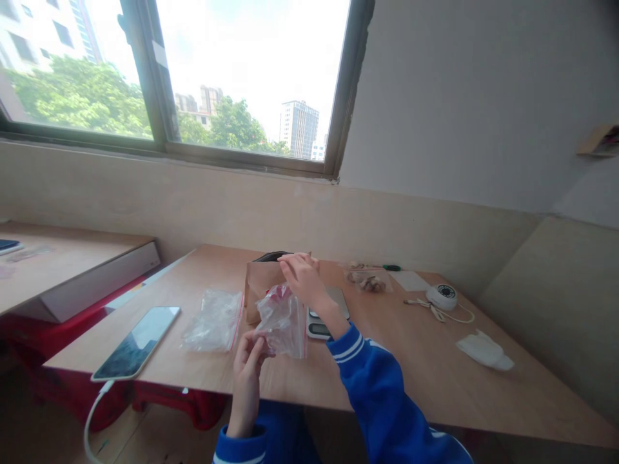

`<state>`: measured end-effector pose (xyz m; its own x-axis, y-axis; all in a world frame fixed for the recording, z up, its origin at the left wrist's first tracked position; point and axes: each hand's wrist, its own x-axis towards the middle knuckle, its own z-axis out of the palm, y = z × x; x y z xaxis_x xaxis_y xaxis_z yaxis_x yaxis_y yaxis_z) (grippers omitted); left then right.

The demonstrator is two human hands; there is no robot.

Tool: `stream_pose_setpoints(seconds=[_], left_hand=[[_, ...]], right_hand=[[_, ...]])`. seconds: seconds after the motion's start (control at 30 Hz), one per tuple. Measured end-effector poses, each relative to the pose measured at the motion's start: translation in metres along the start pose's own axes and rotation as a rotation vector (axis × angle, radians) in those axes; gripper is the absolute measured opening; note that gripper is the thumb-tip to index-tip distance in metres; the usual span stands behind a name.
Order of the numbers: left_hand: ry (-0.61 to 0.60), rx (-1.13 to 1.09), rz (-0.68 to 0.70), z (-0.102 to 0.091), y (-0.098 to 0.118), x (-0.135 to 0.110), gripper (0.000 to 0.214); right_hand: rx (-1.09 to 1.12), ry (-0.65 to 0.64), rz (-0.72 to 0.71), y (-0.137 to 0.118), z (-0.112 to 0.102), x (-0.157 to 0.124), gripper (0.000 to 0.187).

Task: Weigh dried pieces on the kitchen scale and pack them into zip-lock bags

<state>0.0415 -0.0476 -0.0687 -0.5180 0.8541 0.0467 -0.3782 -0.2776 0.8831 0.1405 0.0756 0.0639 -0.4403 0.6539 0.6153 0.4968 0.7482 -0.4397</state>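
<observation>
My left hand [247, 361] pinches the lower edge of a small clear zip bag [283, 320] with a red seal strip and holds it up above the wooden table [416, 361]. My right hand [302, 276] reaches over the bag's top to the rim of a brown paper bag [258, 287]. Its fingers are curled together, and whether they hold anything I cannot tell. A small digital scale [322, 325] lies under my right wrist. Both sleeves are blue with white stripes.
Another empty clear zip bag [213, 320] lies left of the paper bag. A phone [138, 341] on a white cable rests near the table's left edge. Farther right sit a bag of brownish pieces [367, 280], a green-handled tool [391, 267], a white dome camera [442, 296] and white tissue [483, 351].
</observation>
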Motion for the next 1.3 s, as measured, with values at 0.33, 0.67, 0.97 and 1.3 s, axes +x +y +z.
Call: stream_pose_setpoints(seconds=[0.33,0.67,0.97,1.3], left_hand=[[-0.003,-0.022,-0.002,-0.004,0.000,0.000,0.033],[-0.250,0.177,-0.037,0.004,0.007,-0.005,0.036],[-0.145,0.244,0.021,0.033,0.030,0.013,0.051],[0.227,0.323,0.243,0.034,0.049,0.028,0.038]], right_hand=[[0.280,0.111,0.146,0.008,-0.013,-0.035,0.032],[0.656,0.220,0.485,0.024,-0.004,-0.061,0.045],[0.573,0.112,0.444,0.023,0.006,-0.090,0.045],[0.490,0.199,0.515,0.025,0.011,-0.112,0.049]])
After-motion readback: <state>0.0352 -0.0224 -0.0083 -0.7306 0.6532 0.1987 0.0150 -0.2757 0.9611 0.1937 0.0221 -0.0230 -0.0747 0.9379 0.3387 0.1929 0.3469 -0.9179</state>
